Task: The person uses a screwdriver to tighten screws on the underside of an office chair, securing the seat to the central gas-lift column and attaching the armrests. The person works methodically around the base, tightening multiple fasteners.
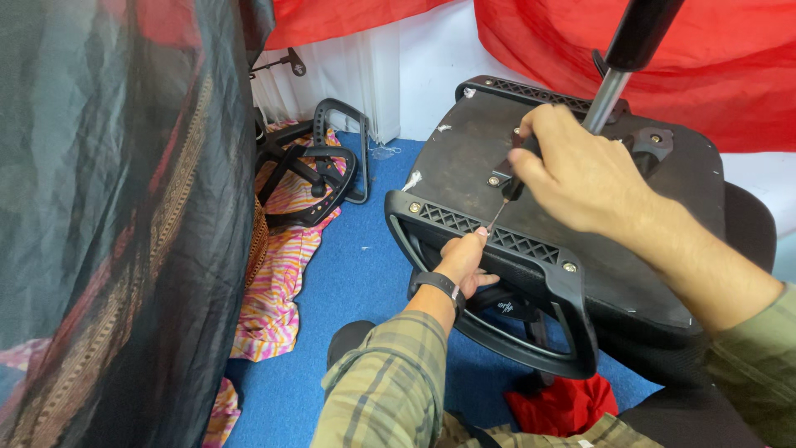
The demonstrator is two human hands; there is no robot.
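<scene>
**Kid:** What is closest to us?

**Helper:** Two arms in checked green sleeves. The left hand [464, 264] wears one black wristband, and its fingers are curled tight around the black armrest [514, 319] of the chair.

**Kid:** And the other hand?

**Helper:** The right hand [572, 170] has its fingers closed around a screwdriver [502, 202]. The thin tip points down at the ribbed edge of the armrest bracket, right beside the left thumb.

**Kid:** Where is the chair?

**Helper:** The chair seat [464, 153] is flipped over in front of the person, bottom side up, over the blue floor [356, 274]. One shiny pole [609, 95] sticks up from its middle.

**Kid:** Is the work nearly done?

**Helper:** I think not. I count about four screws in sight, all sitting in place, and this armrest is on the seat. Another loose armrest [352, 145] and one star-shaped base [303, 178] lie apart by the wall, on striped cloth [274, 307].

**Kid:** Anything else?

**Helper:** One red rag [560, 406] on the floor, red cloth [730, 66] hanging behind, and dark cloth [108, 224] on the left.
</scene>
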